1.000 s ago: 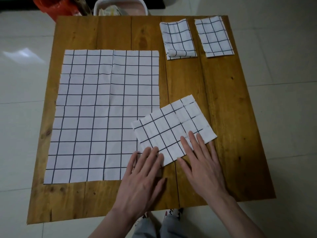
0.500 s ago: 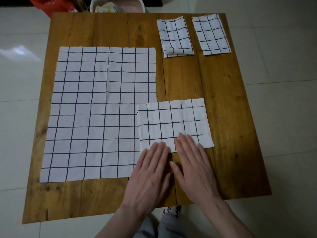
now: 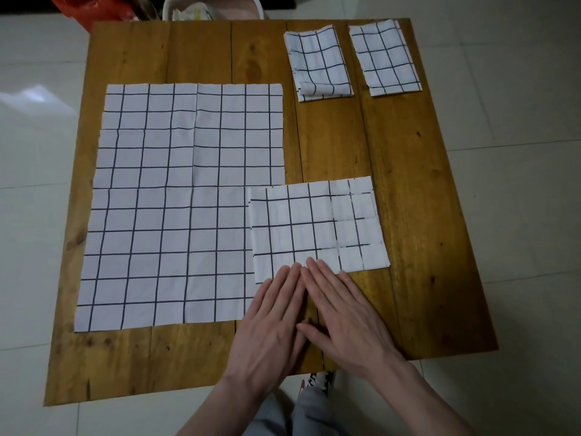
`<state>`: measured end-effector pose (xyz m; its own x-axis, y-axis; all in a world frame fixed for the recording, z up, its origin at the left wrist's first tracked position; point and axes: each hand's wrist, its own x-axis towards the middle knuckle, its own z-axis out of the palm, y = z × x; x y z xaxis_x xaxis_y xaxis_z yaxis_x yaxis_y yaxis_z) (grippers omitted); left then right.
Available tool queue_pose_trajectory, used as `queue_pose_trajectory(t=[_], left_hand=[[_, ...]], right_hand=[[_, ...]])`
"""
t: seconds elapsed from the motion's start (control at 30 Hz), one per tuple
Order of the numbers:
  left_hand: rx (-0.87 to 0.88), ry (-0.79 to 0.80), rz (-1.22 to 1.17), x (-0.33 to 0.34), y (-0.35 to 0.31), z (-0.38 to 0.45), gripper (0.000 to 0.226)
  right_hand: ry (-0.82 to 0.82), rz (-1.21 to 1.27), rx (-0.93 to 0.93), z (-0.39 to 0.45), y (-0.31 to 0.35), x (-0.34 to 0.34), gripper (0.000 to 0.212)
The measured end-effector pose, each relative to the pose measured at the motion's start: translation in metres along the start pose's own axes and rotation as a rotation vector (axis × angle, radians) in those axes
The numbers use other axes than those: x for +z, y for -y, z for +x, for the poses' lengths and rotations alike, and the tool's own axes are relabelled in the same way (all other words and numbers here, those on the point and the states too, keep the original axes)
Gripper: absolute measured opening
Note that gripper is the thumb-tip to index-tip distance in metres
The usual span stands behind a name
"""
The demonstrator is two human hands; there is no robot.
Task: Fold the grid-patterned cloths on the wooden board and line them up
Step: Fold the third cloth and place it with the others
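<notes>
Cloths, total: four white fabric pieces printed with a thin black grid, all on the wooden board [image 3: 424, 190]
Half-folded cloth [image 3: 317, 228]: one, rectangular, lying flat near the front right of the board, its left edge overlapping the large cloth's lower right corner; faint grid lines show through its right portion
Large cloth [image 3: 176, 209]: one, spread open and flat across the left half of the board, roughly square, marked by soft crease lines
Small folded cloths: two narrow rectangles side by side at the far right corner, apart from each other; the left one [image 3: 319, 62] has a rumpled lower corner, the right one [image 3: 385, 58] lies neater
Left hand [image 3: 270, 325]: flat, fingers straight and together, fingertips pressing the near edge of the half-folded cloth
Right hand [image 3: 342, 313]: flat likewise, fingers extended, tips on the same near edge, just beside the left hand
Board: one, planks of knotted, amber-toned wood with visible seams
Beyond the board: one pale tub [image 3: 213, 7] and one orange bag [image 3: 91, 7] at the far edge, on a glossy light tiled floor [image 3: 37, 146]
</notes>
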<state>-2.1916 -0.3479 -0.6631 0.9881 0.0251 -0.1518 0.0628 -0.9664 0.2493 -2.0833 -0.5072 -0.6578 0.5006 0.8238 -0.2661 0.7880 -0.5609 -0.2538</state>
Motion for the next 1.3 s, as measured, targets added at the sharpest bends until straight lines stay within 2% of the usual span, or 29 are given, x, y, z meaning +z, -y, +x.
queue_pose_trajectory(t=[0.5, 0.83, 1.13, 1.3], left_hand=[[-0.109, 0.042, -0.006, -0.002, 0.006, -0.008, 0.072], [-0.171, 0.017, 0.004, -0.003, 0.011, -0.016, 0.072], [-0.189, 0.027, -0.003, -0.003, 0.008, -0.016, 0.074], [-0.258, 0.009, -0.028, -0.003, -0.008, -0.013, 0.076]], right_hand=[[-0.048, -0.034, 0.071, -0.022, -0.039, -0.001, 0.076], [-0.078, 0.008, 0.255, -0.043, -0.067, 0.002, 0.074], [-0.133, 0.090, 0.307, -0.041, -0.060, 0.006, 0.070], [-0.186, 0.084, 0.317, -0.039, -0.060, -0.005, 0.063]])
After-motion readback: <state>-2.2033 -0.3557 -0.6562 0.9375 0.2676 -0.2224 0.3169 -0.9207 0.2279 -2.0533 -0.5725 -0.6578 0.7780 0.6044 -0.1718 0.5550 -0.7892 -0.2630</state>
